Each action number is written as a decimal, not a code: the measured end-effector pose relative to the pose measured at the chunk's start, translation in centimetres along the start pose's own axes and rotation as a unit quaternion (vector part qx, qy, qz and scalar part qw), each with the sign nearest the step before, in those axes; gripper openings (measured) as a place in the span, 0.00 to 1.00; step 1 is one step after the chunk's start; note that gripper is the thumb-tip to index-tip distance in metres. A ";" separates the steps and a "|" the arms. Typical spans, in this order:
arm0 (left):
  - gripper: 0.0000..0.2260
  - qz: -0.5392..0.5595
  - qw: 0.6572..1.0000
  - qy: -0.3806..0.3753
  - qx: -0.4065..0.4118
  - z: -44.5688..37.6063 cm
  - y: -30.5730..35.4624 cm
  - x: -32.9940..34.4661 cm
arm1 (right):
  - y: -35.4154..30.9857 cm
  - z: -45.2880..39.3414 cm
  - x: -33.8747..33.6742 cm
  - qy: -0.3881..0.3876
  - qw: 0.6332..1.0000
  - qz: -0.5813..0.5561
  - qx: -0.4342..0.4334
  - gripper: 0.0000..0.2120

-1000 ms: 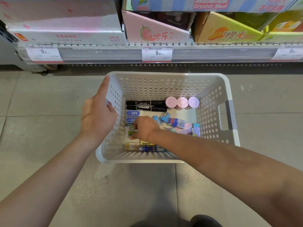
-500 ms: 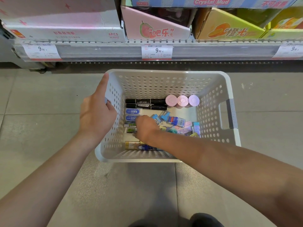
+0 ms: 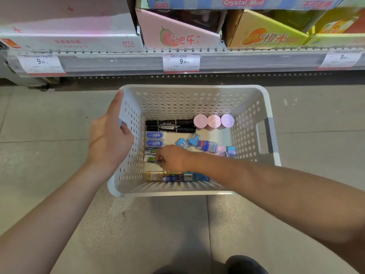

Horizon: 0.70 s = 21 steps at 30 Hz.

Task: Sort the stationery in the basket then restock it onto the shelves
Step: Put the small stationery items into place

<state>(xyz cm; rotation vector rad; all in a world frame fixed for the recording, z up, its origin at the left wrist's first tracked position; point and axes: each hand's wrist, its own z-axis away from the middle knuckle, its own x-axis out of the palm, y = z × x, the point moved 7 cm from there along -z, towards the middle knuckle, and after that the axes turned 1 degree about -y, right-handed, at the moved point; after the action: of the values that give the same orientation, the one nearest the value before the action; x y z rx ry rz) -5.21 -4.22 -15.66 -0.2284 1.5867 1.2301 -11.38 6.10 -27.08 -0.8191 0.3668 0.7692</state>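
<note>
Two hands: both at the white perforated basket (image 3: 197,99), which sits on the tiled floor (image 3: 49,119) just in front of the shelf (image 3: 256,62).
Left hand (image 3: 110,139): its grip is closed round the basket's left handle, thumb along the rim, fingers through the handle slot.
Right hand (image 3: 173,158): reaches down inside, fingers curled; its grip pinches a small green-labelled eraser (image 3: 152,159) by the left wall.
Left wall row: two blue-labelled erasers (image 3: 155,139) lie flat above it, edge to edge.
Far side: two black markers (image 3: 169,125) lie side by side; three pastel round caps (image 3: 214,121) stand touching in a row to their right.
Middle right: a loose heap of small blue cases (image 3: 197,144) and pastel pieces.
Near wall: a yellow item and blue items lie in a line under the right wrist.
Open room: a bare patch of basket floor lies between the erasers and the blue cases.
Shelf above: pink and yellow display boxes; three price tags (image 3: 181,62) on its edge.
</note>
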 end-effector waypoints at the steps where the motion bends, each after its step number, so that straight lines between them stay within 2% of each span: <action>1: 0.31 -0.001 1.000 0.000 0.000 0.0 0.0 0.0 | 0.3 0.6 -0.5 -0.019 0.999 -0.026 -0.008 0.17; 4: 0.31 -0.004 1.000 -0.002 0.003 0.0 0.1 0.0 | 2.2 2.4 -3.9 -0.019 0.994 -0.107 -0.017 0.14; 6: 0.31 -0.003 1.000 -0.004 0.008 0.0 0.1 0.1 | 4.1 3.6 -6.1 -0.023 0.995 -0.095 -0.003 0.12; 9: 0.31 -0.006 1.000 -0.008 0.005 -0.1 -0.1 0.1 | 6.3 5.4 -6.8 -0.100 0.994 0.017 0.029 0.12; 11: 0.31 -0.015 1.000 -0.009 0.002 -0.1 -0.1 0.1 | 6.9 6.7 -5.8 -0.155 0.981 0.109 0.048 0.14; 16: 0.31 -0.048 0.999 -0.009 0.006 -0.3 0.0 0.1 | 8.9 7.9 -0.8 -0.278 0.912 0.293 0.075 0.22; 18: 0.31 -0.056 0.998 -0.006 -0.003 -0.4 -0.1 0.1 | 9.1 7.4 -0.2 -0.263 0.906 0.323 0.071 0.21; 21: 0.31 -0.045 0.999 -0.005 -0.021 -0.3 -0.2 0.1 | 9.5 7.1 -0.5 -0.222 0.924 0.292 0.110 0.24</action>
<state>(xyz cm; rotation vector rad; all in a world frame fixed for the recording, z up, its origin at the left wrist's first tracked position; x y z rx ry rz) -5.30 -4.51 -15.85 -0.3166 1.5260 1.1937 -18.67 15.48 -27.18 -0.2946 0.2810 1.4109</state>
